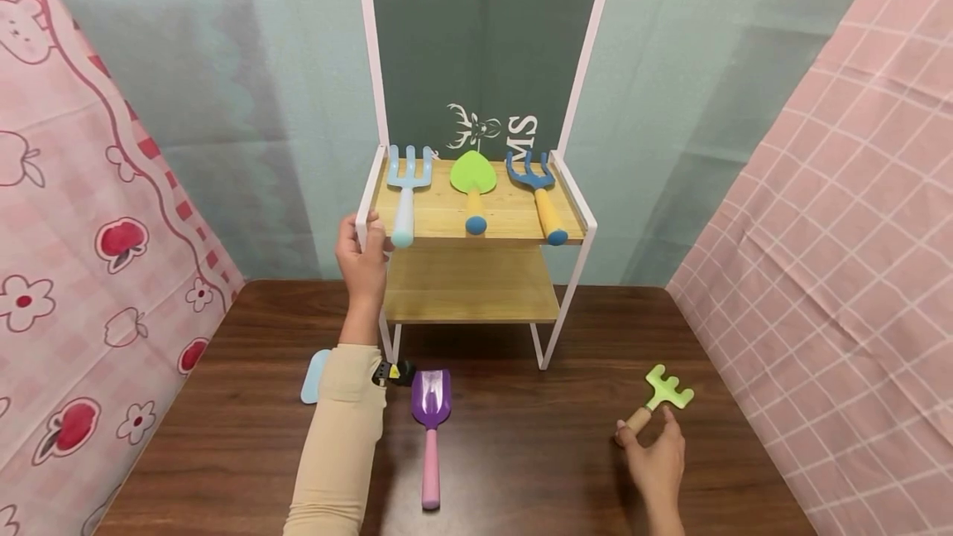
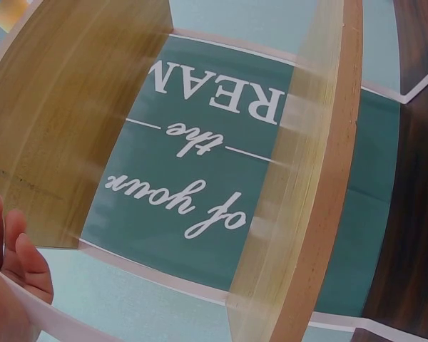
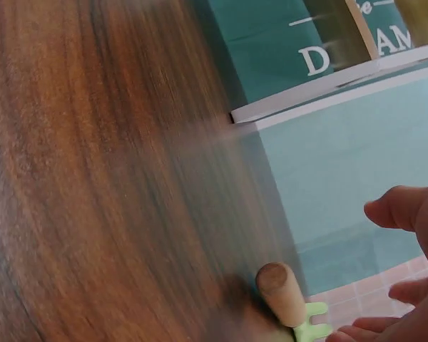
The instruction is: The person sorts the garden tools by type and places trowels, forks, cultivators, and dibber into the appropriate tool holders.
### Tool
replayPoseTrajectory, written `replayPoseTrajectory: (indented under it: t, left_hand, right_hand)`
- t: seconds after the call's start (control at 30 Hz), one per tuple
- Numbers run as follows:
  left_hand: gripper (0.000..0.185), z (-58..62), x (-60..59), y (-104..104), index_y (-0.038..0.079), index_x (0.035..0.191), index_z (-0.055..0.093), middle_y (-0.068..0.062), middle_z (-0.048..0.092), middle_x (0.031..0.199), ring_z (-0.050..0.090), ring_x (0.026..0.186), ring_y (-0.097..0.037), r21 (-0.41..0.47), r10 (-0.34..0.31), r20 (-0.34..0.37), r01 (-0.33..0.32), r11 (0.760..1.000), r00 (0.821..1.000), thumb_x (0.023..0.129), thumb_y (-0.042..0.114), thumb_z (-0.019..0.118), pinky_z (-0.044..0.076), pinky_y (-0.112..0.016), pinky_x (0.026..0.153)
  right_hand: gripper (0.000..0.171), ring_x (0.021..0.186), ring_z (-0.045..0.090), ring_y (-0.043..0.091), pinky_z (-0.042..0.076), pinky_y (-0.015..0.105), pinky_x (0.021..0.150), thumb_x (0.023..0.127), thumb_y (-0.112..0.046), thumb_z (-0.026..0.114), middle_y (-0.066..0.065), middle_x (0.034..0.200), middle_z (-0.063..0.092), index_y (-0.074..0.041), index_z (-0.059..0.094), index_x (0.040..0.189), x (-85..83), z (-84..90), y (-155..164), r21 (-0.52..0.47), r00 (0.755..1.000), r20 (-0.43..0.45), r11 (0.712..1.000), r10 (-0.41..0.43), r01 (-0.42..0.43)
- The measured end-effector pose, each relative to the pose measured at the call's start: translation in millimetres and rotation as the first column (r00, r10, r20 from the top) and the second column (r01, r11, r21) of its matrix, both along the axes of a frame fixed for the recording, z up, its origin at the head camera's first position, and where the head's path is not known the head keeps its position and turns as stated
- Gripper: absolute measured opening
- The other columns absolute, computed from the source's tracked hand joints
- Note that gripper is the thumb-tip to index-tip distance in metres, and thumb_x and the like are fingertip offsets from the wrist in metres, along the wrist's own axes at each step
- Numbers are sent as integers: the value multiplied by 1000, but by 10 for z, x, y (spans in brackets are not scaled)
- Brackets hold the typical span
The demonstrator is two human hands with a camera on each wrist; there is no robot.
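Observation:
My left hand (image 1: 362, 259) grips the white side frame of a small two-tier wooden shelf (image 1: 469, 284), its fingers on the outer side near the top board. In the left wrist view the fingers (image 2: 30, 263) show beside that frame. At the right, my right hand (image 1: 657, 457) reaches over a small green hand rake (image 1: 668, 390) with a wooden handle, lying on the table. Thumb and fingers stand apart around the handle; in the right wrist view a gap shows between the hand (image 3: 414, 285) and the wooden handle (image 3: 282, 292).
On the top board lie a light blue fork (image 1: 407, 180), a green spade (image 1: 472, 173) and a blue rake with yellow handle (image 1: 549, 213). A purple scoop (image 1: 432, 404) lies in front of the shelf. My left sleeve partly hides a light blue object (image 1: 313, 377).

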State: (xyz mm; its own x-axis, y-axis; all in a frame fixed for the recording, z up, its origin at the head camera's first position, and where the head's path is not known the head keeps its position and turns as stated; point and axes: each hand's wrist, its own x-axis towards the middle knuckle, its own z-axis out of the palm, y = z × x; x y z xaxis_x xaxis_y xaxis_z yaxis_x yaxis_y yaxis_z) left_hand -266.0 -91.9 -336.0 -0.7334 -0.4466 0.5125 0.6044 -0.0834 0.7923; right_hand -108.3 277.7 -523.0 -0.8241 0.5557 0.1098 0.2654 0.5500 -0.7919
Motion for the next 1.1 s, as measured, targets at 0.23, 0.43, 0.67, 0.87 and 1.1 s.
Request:
replayPoseTrajectory:
  t: [0.23,0.43,0.67,0.87,1.1]
  left_hand:
    - [18,5,6,10,-4,99,55,-1,52,68,52,58,-20,-5,7,7,-7,1000,1000,85,7,53,40,-24,51]
    - [22,-7,1,16,-9,99,54,1,52,67,51,57,-14,4,18,-12,-18,1000,1000,85,7,53,40,-25,51]
    - [24,-20,-9,18,-12,100,53,1,52,66,51,56,-12,3,34,-29,-34,999,999,85,7,53,40,-26,51]
    - [22,-23,-15,23,-10,99,55,0,52,65,51,56,-14,9,32,-32,-32,999,999,85,7,53,40,-25,51]
    - [25,-36,-20,15,-13,101,53,-2,52,66,51,56,-16,-3,24,-46,-24,1000,999,86,6,53,40,-24,51]
  right_hand:
    - [93,120,33,49,29,56,95,79,-21,72,37,135,28,4,11,145,-44,-68,-17,-300,993,-9,948,-114,106]
    - [96,121,32,41,32,43,95,77,-19,75,31,136,29,0,12,146,-92,-178,-79,-506,966,-44,839,-255,199]
    - [91,120,31,36,32,36,94,77,-16,74,25,134,27,2,16,145,-129,-287,-133,-601,938,-32,756,-346,259]
    - [91,120,31,42,28,47,99,75,-14,75,30,134,27,8,18,142,-157,-363,-125,-557,945,-29,790,-327,256]
    - [88,118,32,47,29,52,97,75,-14,75,36,132,28,14,22,138,-177,-377,-106,-473,959,-5,846,-283,247]
